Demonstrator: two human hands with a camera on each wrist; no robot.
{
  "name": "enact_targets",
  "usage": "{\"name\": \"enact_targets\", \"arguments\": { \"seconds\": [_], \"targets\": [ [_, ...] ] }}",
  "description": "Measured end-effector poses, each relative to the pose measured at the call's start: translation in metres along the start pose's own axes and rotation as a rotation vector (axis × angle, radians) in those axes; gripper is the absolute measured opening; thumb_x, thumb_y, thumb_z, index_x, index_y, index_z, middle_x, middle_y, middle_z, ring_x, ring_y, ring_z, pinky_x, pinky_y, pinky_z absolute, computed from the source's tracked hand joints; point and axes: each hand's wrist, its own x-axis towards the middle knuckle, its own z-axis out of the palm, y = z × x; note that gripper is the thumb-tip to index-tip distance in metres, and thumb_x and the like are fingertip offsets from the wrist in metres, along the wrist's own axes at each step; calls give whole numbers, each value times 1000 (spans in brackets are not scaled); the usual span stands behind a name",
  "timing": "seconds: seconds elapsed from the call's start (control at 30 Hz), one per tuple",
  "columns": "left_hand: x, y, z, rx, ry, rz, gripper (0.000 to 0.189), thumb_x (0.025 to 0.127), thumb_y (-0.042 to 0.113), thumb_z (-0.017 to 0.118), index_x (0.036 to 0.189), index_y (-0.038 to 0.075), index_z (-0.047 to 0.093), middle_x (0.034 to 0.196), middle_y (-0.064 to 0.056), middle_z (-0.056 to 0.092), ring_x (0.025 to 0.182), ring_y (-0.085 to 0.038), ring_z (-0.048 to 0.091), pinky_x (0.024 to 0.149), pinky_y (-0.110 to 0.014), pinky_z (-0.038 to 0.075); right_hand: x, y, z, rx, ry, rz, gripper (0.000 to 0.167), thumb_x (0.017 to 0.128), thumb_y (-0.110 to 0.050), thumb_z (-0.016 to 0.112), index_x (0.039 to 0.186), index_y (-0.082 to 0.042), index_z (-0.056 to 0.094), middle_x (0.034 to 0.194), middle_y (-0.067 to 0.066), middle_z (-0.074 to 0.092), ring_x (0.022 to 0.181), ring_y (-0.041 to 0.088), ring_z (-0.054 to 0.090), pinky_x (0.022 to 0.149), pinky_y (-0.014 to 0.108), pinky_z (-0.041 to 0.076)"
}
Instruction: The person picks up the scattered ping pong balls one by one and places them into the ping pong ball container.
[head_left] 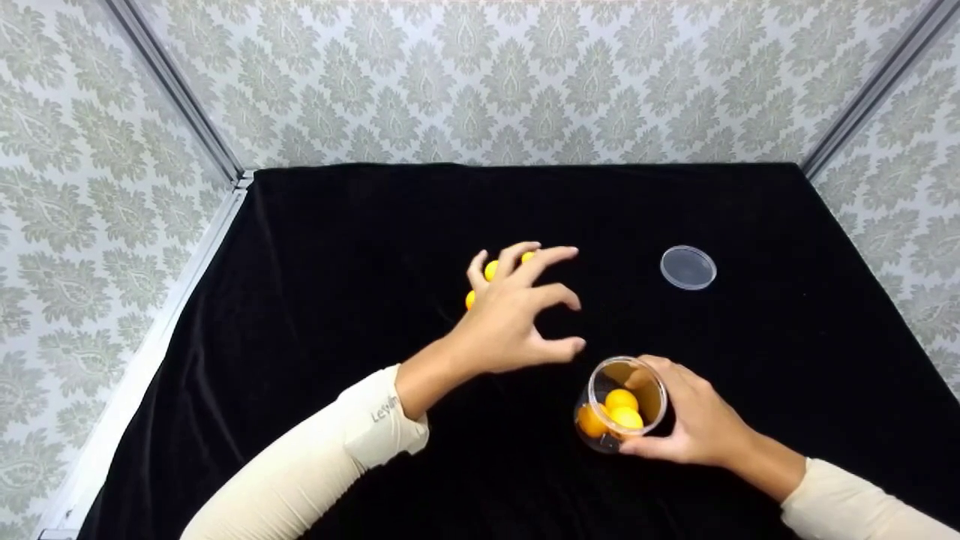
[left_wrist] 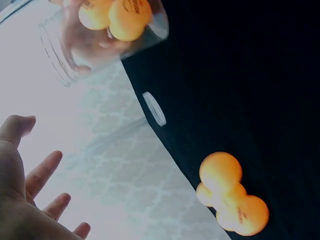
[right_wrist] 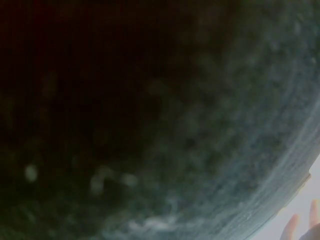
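Observation:
My right hand point(head_left: 694, 420) grips a clear plastic jar point(head_left: 590, 390), its open mouth tilted up. Several orange ping-pong balls point(head_left: 621, 400) lie inside it. To the jar's upper left, my left hand point(head_left: 517, 319) is held with fingers spread and loosely bent, nothing between them. Beyond that hand, more ping-pong balls point(head_left: 492, 270) sit on the black cloth, partly covered by the fingers. The left wrist view shows this cluster of balls point(left_wrist: 220, 170) apart from the left fingers point(left_wrist: 44, 174). Dark blur fills most of the right wrist view, with fingertips at its lower right corner.
A round clear lid point(head_left: 688, 268) lies on the black cloth point(head_left: 337, 240) at the right, beyond the jar. Patterned wall panels point(head_left: 510, 82) stand behind the table and at both sides, joined by metal corner posts.

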Motion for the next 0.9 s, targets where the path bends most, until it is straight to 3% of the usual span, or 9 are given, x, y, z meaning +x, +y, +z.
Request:
{"name": "enact_targets", "arguments": {
  "seconds": [0.27,0.57,0.9],
  "targets": [
    [-5,-37,-8,31,-6,-158,33,74,56,78,98,34,72,157,12,44,144,-27,33,108,-79,10,-1,0,0,0,-4,10,102,57,-57,94,138,-8,56,114,-4,70,100,16,67,102,13,41],
    [-12,-74,-12,13,41,-281,28,74,51,79,94,32,74,155,10,47,140,-26,37,107,-79,10,-2,-1,1,12,-2,21,102,56,-56,95,138,-8,56,113,-5,69,101,16,67,103,12,39],
    [-27,-117,-6,104,-44,-395,33,74,54,77,98,31,73,159,7,42,142,-30,33,106,-82,7,-2,-1,1,5,-13,36,102,56,-57,94,137,-8,56,113,-7,69,100,15,66,102,12,40]
  ]
}}
